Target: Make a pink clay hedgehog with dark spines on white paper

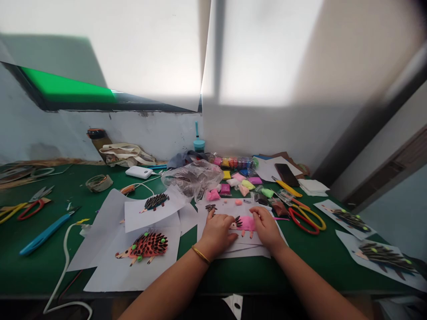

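A pink clay hedgehog with a pale face, several dark spines behind its head and small pinkish legs lies on white paper in front of me. My left hand, a gold bangle at its wrist, rests palm down at the animal's head. Its fingers are apart, one reaching to a small pile of dark seed-like pieces. At the hedgehog's rear is my right hand, thumb and forefinger drawn together. Whatever they may hold is too small to make out. Small pink clay lumps sit just beyond.
Finished-looking hedgehog pictures lie left and right. Clay packets and a plastic bag are behind. Red-and-yellow scissors, a yellow cutter and a phone lie right; a blue cutter and white cable left.
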The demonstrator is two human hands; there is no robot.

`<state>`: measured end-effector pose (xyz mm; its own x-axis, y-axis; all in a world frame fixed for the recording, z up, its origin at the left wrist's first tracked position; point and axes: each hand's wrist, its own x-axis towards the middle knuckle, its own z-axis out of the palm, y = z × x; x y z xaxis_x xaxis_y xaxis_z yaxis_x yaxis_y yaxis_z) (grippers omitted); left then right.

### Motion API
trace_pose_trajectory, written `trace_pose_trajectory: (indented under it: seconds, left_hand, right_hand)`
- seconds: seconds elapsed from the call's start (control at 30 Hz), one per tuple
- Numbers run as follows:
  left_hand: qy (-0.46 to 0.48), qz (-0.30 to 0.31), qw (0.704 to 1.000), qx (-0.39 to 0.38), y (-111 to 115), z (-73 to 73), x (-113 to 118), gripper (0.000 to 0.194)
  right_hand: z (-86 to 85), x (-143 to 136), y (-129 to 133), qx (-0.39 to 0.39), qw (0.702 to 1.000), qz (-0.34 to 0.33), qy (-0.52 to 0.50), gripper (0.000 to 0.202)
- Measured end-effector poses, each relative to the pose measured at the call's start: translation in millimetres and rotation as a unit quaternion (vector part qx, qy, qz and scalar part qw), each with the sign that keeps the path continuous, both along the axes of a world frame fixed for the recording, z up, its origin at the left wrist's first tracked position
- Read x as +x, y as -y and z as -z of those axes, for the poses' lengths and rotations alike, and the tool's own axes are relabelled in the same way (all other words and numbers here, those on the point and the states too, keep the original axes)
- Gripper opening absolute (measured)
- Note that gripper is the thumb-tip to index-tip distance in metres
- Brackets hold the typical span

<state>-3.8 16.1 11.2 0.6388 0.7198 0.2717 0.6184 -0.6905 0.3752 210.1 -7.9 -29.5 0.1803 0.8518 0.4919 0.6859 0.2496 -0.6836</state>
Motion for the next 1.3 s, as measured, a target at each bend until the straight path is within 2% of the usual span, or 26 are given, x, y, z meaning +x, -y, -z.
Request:
trace_pose_trajectory:
  seconds: [0.1,0.23,0.37,0.47,0.57,0.67,0.77,0.87,0.97,1.07,1.13,1.3]
  left_hand:
    - [-0.008,-0.012,1.0,0.005,-1,0.7,1,0.044]
    - [-0.016,-0.018,1.0,0.006,-2,1.4,1,0.05]
    - [0.001,-0.009,1.0,-0.005,-6,2.5,2,0.044]
    - [0.06,-0.024,0.997,-0.039,-18,0.8,0,0.035]
    - [0.163,-0.076,0.981,-0.073,-39,-6.9,-8,0.025]
    - [0.224,-0.109,0.964,-0.088,-57,-20.9,-23,0.017]
    - [0.252,-0.116,0.954,-0.115,-59,-38.4,-39,0.02]
    - [0.184,-0.115,0.973,-0.075,-42,-52.6,-54,0.016]
    - [0.062,-0.097,0.992,-0.058,-18,-54.4,-66,0.009]
    - [-0.059,-0.071,0.993,-0.079,0,-43.1,-72,0.008]
    - [-0.107,-0.065,0.988,-0.088,4,-33.3,-72,0.007]
    - [-0.14,-0.061,0.984,-0.087,-5,-19.2,-63,0.006]
  right_hand:
    - [6.0,5,-4,-0.031,0.996,0.033,-0.077,0.03]
    - [12.2,11,-10,-0.06,0.986,0.041,-0.151,0.036]
    - [12.9,19,-17,-0.091,0.973,0.031,-0.21,0.04]
    - [10.4,24,-22,-0.109,0.96,0.021,-0.259,0.041]
    - [9.8,27,-26,-0.119,0.953,0.021,-0.277,0.04]
    - [13.9,29,-26,-0.117,0.959,0.025,-0.255,0.04]
    - [18.6,29,-24,-0.104,0.972,0.029,-0.208,0.04]
    - [19.4,28,-21,-0.096,0.98,0.031,-0.169,0.039]
    - [17.1,27,-20,-0.103,0.983,0.032,-0.151,0.038]
    - [15.1,26,-19,-0.109,0.984,0.035,-0.139,0.037]
    - [14.5,26,-18,-0.105,0.985,0.036,-0.13,0.036]
    - [13.8,24,-18,-0.087,0.99,0.036,-0.101,0.036]
